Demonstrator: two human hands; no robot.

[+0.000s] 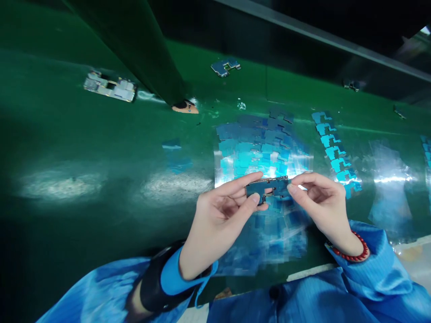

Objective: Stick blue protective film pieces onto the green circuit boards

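A small dark board (267,187) hangs level between two hands above a green belt (84,148). The left hand (215,220), at 8 o'clock from the board, pinches its left end between thumb and forefinger. The right hand (319,197), at 4 o'clock, nips the right end with its fingertips. Both hands grasp the board, and its middle stays bare between them.

Straight behind the board, at 12 o'clock, lies a clear sheet (259,143) of blue stickers. A strip (335,152) of the same shapes runs at 2 o'clock. A far board (110,87) rests at 10 o'clock, and a blue part (225,66) at 11 o'clock. A dark post (141,45) slants down onto the belt between those two.

The fingertips cover both ends of the held board, and its parts are too small and blurred to read. More film under the hands at 6 o'clock is smeared, so its shapes cannot be told. Glare whitens the film at 3 o'clock. The pale thing at the post's foot is unclear. A red bracelet (353,253) rings the right wrist, and a black band (158,282) the left forearm.
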